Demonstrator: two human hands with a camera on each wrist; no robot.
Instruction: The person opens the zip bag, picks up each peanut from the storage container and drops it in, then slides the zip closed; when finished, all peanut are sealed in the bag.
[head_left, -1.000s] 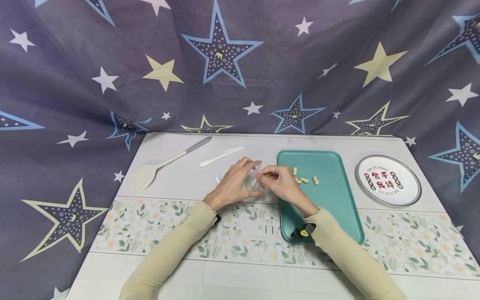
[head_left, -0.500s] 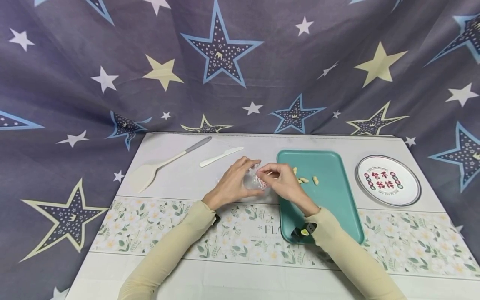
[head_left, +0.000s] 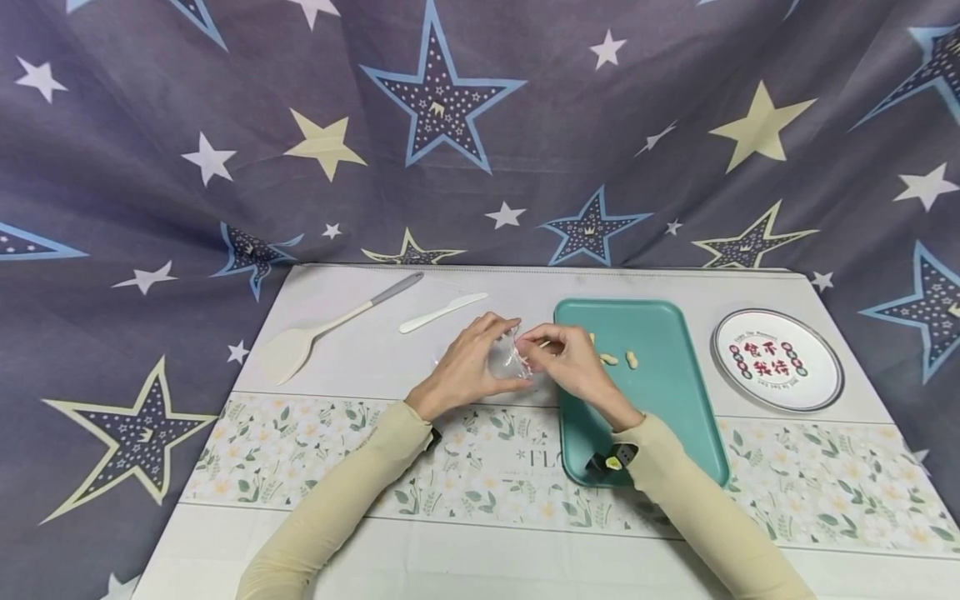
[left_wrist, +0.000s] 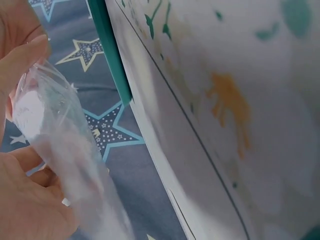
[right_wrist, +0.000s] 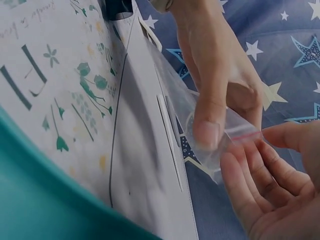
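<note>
Head view, centre: the left hand point(head_left: 467, 367) covers part of the clear bag point(head_left: 507, 360), and the right hand point(head_left: 573, 365) masks part of one peanut point(head_left: 592, 338) on the tray point(head_left: 667, 404). Left wrist view: the clear bag is blurred and cut by the lower edge, contents indeterminable. Right wrist view: right hand cut by the right edge, tray at lower left.

Plain, pale yellow long sleeves: left sleeve point(head_left: 337, 500) and right sleeve point(head_left: 705, 508), lower half of the frame.
Left hand point(head_left: 467, 367) and right hand point(head_left: 573, 362) bare; small dark left wrist device point(head_left: 433, 439); dark right wrist device point(head_left: 626, 454) with a yellow patch point(head_left: 613, 462).
</note>
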